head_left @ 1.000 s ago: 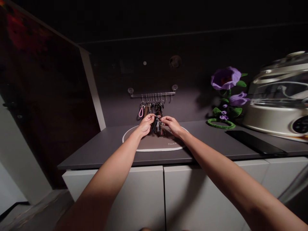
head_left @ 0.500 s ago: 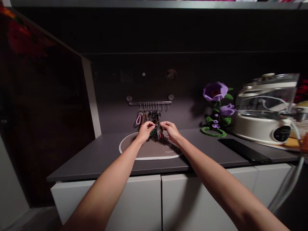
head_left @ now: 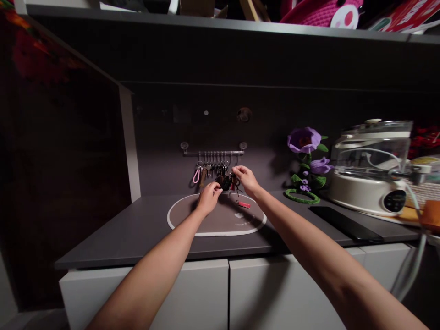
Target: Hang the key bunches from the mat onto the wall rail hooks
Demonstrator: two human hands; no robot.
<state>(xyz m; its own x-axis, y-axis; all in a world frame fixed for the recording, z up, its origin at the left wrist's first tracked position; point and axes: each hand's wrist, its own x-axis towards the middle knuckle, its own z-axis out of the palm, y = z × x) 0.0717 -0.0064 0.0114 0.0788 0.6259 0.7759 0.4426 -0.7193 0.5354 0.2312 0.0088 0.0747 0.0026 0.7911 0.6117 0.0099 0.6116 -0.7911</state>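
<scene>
A clear rail point(head_left: 215, 153) with hooks is fixed to the dark back wall, and several keys point(head_left: 208, 168) hang from it. A pink loop strap point(head_left: 196, 176) hangs at its left end. My left hand point(head_left: 209, 198) is pinched at the lower left edge of a dark bunch of keys point(head_left: 226, 183). My right hand point(head_left: 245, 178) is closed by the bunch's upper right, its fingertips on something small I cannot make out. Below, a red tag point(head_left: 243, 204) shows over the oval mat point(head_left: 206, 224), near my right hand.
Purple felt flowers point(head_left: 304, 140) with a green ring base, a black phone-like slab point(head_left: 345, 223) and a white appliance point(head_left: 369, 192) with a cable stand on the right. A shelf edge point(head_left: 220, 23) crosses overhead.
The view has tilted up, showing more of the shelf. My hands have moved slightly apart, the right one higher than the left. The red tag now shows clearly over the mat.
</scene>
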